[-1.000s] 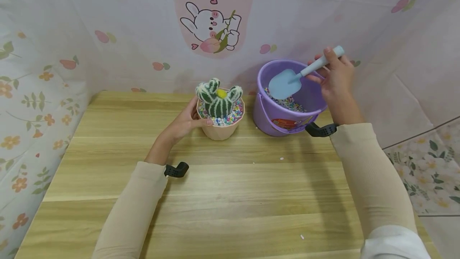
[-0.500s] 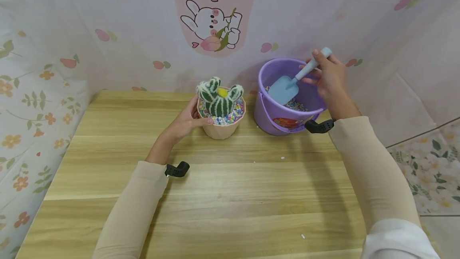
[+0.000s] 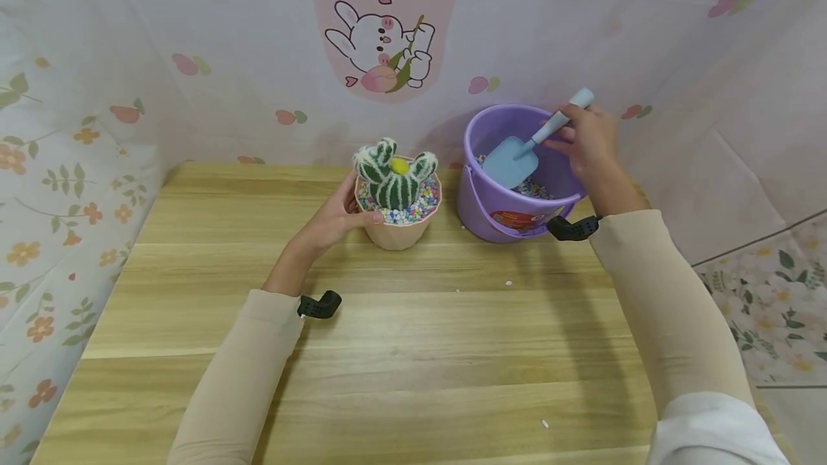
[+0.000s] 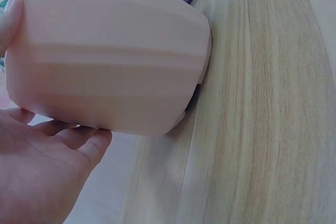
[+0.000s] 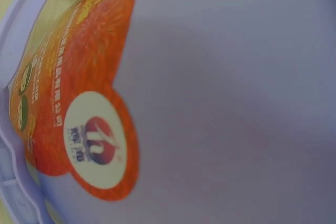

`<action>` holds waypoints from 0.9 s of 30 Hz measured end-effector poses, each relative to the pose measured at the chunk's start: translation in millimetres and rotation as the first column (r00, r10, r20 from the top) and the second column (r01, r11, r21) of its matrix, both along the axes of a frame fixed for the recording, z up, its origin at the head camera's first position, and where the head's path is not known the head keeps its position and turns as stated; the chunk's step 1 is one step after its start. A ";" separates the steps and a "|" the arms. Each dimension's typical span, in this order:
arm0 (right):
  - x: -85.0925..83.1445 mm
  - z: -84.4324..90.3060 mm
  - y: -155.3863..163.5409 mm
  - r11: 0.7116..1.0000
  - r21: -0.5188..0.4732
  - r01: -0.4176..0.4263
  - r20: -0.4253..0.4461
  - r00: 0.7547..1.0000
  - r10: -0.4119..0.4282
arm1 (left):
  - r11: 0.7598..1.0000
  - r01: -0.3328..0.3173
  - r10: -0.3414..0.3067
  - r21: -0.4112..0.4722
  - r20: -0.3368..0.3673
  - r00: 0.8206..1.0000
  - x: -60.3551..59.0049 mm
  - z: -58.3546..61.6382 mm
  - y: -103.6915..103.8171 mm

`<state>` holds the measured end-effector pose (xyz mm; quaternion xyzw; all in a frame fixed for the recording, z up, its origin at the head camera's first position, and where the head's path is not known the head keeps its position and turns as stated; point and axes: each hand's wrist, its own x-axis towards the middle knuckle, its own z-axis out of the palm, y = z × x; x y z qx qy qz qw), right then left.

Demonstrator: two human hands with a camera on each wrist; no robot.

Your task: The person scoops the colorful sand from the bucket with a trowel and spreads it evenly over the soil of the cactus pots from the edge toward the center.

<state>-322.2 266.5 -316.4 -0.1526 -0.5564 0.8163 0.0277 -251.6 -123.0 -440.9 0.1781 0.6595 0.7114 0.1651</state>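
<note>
In the head view, a green knitted cactus [image 3: 395, 192] with a yellow tuft stands in a pale peach flowerpot [image 3: 395, 237] topped with coloured pebbles [image 3: 426, 201]. My left hand [image 3: 331, 219] grips the pot's left side, thumb at the rim. The left wrist view shows the faceted pot wall [image 4: 105, 56] with fingers [image 4: 73, 140] against it. My right hand [image 3: 594, 142] holds a light blue hand trowel [image 3: 510, 162] by its handle, its blade inside the purple bucket [image 3: 484, 210]. More small coloured pebbles [image 3: 535, 190] lie in the bucket. The right wrist view shows only the bucket's wall and its orange label [image 5: 102, 145].
Both pot and bucket stand near the back edge of the wooden table [image 3: 413, 350], against a printed cloth [image 3: 245, 34]. A few stray white bits [image 3: 508, 283] lie on the tabletop. The bucket's handle [image 3: 481, 207] hangs down at its front.
My right hand has moved slightly left, bringing the trowel lower into the bucket at a steeper tilt; in the last half second it barely shifts. The left hand and pot stay in place.
</note>
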 end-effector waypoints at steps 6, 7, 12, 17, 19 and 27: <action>2.4 0.6 3.0 0.998 0.053 -0.023 0.017 1.000 0.022 | 1.000 -0.005 0.005 0.001 0.010 1.000 1.5 -0.2 0.4; 2.2 0.6 3.8 0.998 0.060 -0.023 0.020 1.000 0.022 | 1.000 -0.009 0.009 -0.003 0.010 1.000 1.7 0.0 0.4; 1.7 1.2 7.0 0.995 0.096 -0.018 0.045 0.999 0.014 | 1.000 -0.024 0.024 -0.020 -0.007 1.000 2.9 0.5 1.4; 2.8 3.8 10.0 0.991 0.127 -0.037 0.058 0.998 0.030 | 0.999 -0.039 0.039 -0.021 -0.012 0.999 4.9 0.7 1.8; 3.8 5.3 11.4 0.989 0.143 -0.047 0.072 0.997 0.037 | 0.999 -0.045 0.044 -0.026 -0.018 0.999 5.0 0.3 2.2; 10.7 13.0 15.8 0.971 0.216 -0.100 0.133 0.988 0.072 | 0.996 -0.084 0.083 -0.020 -0.033 0.996 2.0 -1.7 6.5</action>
